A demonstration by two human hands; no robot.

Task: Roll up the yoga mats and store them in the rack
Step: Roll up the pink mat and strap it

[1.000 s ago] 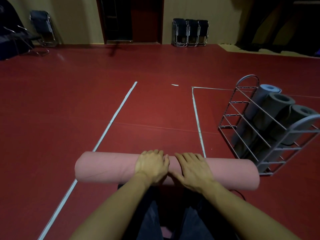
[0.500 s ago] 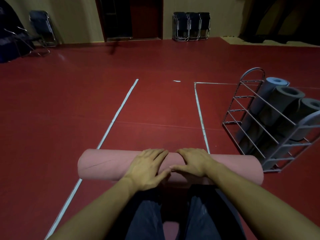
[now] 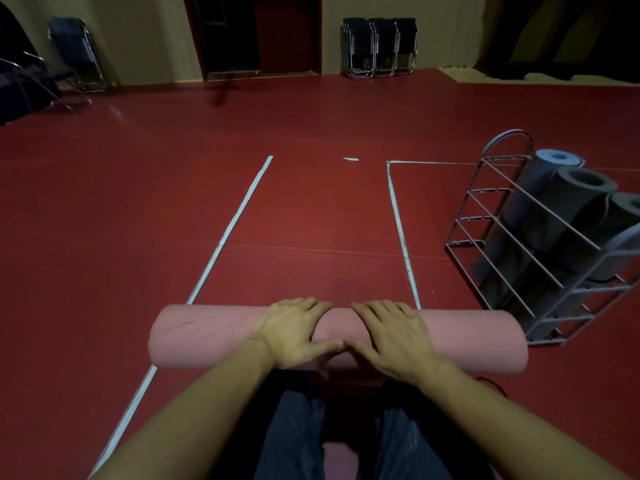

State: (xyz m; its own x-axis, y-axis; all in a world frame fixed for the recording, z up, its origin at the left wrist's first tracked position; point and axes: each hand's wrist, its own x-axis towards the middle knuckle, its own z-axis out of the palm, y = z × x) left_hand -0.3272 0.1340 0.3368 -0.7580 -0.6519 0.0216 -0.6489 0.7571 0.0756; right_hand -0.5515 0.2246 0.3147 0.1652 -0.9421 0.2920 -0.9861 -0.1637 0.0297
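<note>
Hands first, head view: half a second ago your left hand (image 3: 292, 332) lay angled with its thumb swung toward the right; now both palms sit square and flat across the middle of the pink mat (image 3: 211, 336), fingers straight over the crown, thumbs nearly touching on the near side. Your right hand (image 3: 396, 339) matches it. Neither grip is closed on anything; both hands press open. The roll looks complete, so I judge rolling finished and lifting due. The mat lies crosswise on the red floor (image 3: 311, 209), just in front of your knees. It is a soft, matte foam cylinder, faintly creased at its left end. The wire rack (image 3: 498, 220), thin grey metal, stands right, holding grey rolled mats (image 3: 568, 199).
</note>
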